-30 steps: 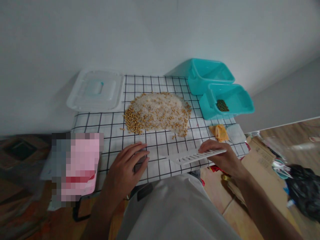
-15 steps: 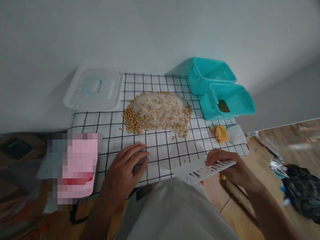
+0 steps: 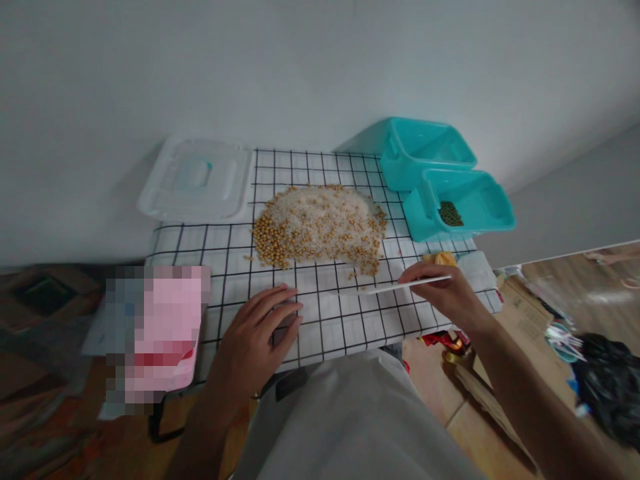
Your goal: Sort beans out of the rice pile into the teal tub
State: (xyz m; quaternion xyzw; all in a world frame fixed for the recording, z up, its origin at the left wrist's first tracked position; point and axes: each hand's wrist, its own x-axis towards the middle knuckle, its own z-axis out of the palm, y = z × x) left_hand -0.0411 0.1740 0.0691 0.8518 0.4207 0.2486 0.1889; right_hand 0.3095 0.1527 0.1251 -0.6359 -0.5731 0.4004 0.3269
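My right hand [image 3: 440,290] grips a thin, flat, white slotted plastic piece [image 3: 385,288], now seen nearly edge-on above the table's front right part. Just beyond it lies a mound of white grains like rice mixed with yellow-brown beans [image 3: 320,223], the beans thickest at its left end. My left hand [image 3: 257,330] rests at the front edge of the table with fingers extended and nothing visibly held. Two teal bins [image 3: 415,223] stand at the back right; the nearer one contains a small heap of green beans [image 3: 451,213].
A clear plastic lid [image 3: 197,180] lies at the back left of the checked tablecloth [image 3: 320,313]. An orange cloth [image 3: 440,258] and a white packet [image 3: 476,270] are at the right edge. A pink, blurred item [image 3: 170,327] sits front left. Cardboard [image 3: 515,310] and a black bag [image 3: 607,380] lie on the floor.
My right hand has moved forward and up with the white slotted piece, which has turned from showing its slots to nearly edge-on. My left hand stays about where it was.
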